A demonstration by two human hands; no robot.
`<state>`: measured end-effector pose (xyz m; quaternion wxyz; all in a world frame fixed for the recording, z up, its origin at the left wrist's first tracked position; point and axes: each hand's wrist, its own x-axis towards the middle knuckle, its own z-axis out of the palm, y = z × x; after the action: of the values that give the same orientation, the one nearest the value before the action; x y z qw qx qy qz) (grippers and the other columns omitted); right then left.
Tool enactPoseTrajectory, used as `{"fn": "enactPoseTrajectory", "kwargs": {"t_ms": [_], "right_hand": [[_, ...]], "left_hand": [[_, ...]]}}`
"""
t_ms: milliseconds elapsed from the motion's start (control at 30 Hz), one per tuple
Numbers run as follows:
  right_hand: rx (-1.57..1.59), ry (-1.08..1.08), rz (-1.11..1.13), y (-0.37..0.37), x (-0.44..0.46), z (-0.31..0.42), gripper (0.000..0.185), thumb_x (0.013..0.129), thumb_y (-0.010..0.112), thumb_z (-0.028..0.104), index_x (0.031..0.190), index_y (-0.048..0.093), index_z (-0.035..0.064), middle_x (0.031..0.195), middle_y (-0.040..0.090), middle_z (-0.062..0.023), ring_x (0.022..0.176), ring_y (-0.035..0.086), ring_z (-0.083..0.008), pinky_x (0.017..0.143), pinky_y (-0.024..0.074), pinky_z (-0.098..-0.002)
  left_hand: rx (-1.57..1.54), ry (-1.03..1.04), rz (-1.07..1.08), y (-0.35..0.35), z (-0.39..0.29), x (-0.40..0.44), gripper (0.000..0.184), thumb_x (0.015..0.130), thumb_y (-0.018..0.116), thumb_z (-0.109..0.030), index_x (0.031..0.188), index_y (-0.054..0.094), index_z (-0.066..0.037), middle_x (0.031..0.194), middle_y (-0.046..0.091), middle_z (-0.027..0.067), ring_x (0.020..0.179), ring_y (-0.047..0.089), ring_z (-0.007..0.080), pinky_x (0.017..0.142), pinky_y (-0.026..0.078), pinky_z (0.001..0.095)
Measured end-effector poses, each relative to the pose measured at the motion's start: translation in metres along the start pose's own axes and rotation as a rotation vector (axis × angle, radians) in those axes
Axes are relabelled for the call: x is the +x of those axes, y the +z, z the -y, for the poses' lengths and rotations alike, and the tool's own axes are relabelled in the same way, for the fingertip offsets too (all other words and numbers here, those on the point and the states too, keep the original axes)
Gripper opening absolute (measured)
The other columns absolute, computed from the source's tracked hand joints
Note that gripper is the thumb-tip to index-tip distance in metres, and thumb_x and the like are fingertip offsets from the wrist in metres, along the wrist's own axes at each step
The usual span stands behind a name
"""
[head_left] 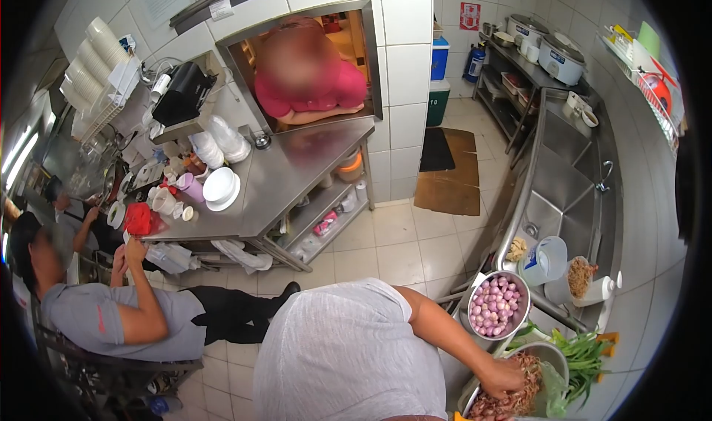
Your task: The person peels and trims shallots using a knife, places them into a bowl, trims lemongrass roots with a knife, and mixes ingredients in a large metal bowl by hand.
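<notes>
My left arm reaches from a grey sleeve to the lower right. My left hand (503, 377) is in a metal bowl (558, 352), its fingers bent down into a heap of reddish-brown shallot skins (528, 380). Their tips are hidden, so what they hold cannot be made out. Small reddish pieces (486, 408), perhaps shallots, lie below the hand. Just above stands a metal pot (469, 325) full of purple shallots (495, 306). Green leafy stalks (582, 358) and a clear plastic bag (552, 388) are at the bowl's right side. My right hand is outside the frame.
A steel sink (567, 191) runs along the right wall, with a white plastic tub (543, 260) at its near end. A steel counter (297, 169) holds white bowls (220, 188). One person leans in the hatch (311, 80); another in grey (126, 317) stands left.
</notes>
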<state>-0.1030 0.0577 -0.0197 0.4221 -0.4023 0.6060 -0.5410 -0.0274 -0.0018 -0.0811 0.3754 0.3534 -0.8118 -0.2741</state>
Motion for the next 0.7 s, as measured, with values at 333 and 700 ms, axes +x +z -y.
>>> {"fn": "enactPoseTrajectory", "kwargs": {"t_ms": [333, 700], "right_hand": [[-0.008, 0.006, -0.016, -0.009, 0.001, 0.000, 0.051, 0.096, 0.062, 0.033, 0.130, 0.048, -0.0011, 0.102, 0.059, -0.0137, 0.081, 0.058, -0.0200, 0.071, 0.0475, -0.0328], [-0.032, 0.009, -0.031, -0.014, 0.000, 0.004, 0.053, 0.095, 0.063, 0.032, 0.132, 0.047, -0.0024, 0.105, 0.060, -0.0154, 0.083, 0.060, -0.0217, 0.074, 0.0492, -0.0343]], "left_hand": [[0.033, 0.009, 0.001, 0.004, 0.000, -0.007, 0.031, 0.069, 0.071, -0.030, 0.076, 0.070, 0.001, 0.079, 0.068, 0.0222, 0.081, 0.069, 0.0408, 0.073, 0.056, 0.0507], [0.240, -0.063, 0.274, -0.007, -0.009, -0.004, 0.030, 0.066, 0.069, -0.029, 0.071, 0.073, 0.001, 0.073, 0.070, 0.0207, 0.074, 0.071, 0.0382, 0.063, 0.058, 0.0483]]}}
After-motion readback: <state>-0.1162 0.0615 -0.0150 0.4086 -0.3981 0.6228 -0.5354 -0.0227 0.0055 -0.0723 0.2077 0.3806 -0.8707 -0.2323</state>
